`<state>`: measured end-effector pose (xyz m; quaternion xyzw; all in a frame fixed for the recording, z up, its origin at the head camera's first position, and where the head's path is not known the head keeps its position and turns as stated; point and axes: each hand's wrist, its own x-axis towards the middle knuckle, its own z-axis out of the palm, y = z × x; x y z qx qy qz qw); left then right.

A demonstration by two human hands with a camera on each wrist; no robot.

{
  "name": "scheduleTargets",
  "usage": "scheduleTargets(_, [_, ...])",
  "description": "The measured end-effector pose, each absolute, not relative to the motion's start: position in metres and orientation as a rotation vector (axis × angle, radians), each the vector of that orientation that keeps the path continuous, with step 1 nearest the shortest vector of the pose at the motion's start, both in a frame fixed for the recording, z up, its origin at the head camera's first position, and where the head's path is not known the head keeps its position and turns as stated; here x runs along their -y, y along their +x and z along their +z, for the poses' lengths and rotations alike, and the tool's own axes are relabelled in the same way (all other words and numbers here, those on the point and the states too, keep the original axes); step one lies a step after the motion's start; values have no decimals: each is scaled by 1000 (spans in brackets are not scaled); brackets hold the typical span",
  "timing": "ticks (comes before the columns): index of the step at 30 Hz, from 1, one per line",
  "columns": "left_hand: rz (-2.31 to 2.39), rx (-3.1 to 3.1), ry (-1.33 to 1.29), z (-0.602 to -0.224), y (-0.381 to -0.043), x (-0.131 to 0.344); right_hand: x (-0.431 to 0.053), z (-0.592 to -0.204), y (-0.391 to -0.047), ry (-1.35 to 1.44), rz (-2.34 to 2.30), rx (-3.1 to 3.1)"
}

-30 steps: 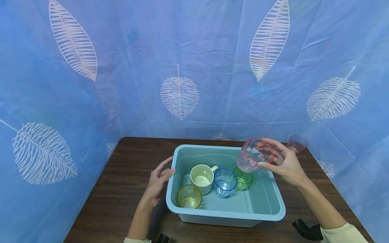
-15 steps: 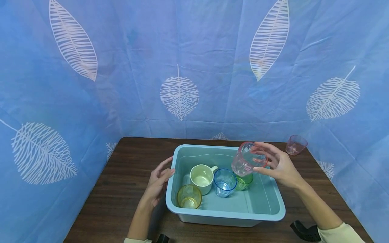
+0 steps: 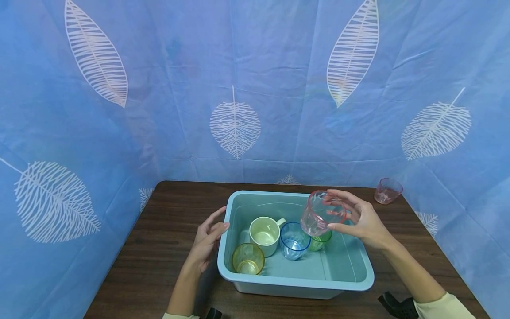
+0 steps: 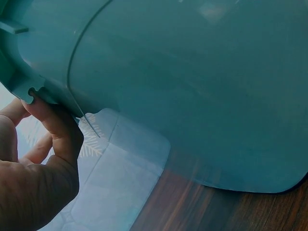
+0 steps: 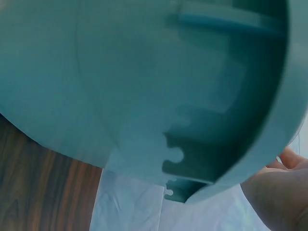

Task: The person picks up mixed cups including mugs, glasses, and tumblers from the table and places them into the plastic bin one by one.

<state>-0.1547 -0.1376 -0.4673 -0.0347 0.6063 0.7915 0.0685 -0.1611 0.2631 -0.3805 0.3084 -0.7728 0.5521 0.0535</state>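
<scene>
My right hand (image 3: 364,223) grips a clear pink cup (image 3: 316,219), tilted with its mouth toward the palm, above the right half of a light blue plastic tub (image 3: 307,280). At the tub's left rim, my left hand (image 3: 207,241) holds on with thumb on the edge; the left wrist view shows the fingers (image 4: 50,118) curled under the lip. Inside the tub are a pale green mug (image 3: 264,232), a yellow cup (image 3: 248,261), a blue cup (image 3: 294,246) and a green cup (image 3: 320,241). The pink cup partly hides the green one. The right wrist view mostly shows the tub's outer wall (image 5: 120,86).
A second pink cup (image 3: 388,191) stands on the dark wooden table (image 3: 159,248) near its back right corner. A blue cloth (image 3: 179,88) with white leaf prints hangs behind and at both sides.
My right hand has moved left and slightly down with the pink cup, now lower over the green cup. The left hand and the tub have stayed put.
</scene>
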Motion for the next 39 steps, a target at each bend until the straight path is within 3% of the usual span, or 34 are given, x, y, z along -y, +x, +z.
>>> scheduleTargets(39, [2389, -1809, -79, -468, -155, 138, -241, -390, -157, 1091, 1690, 2469])
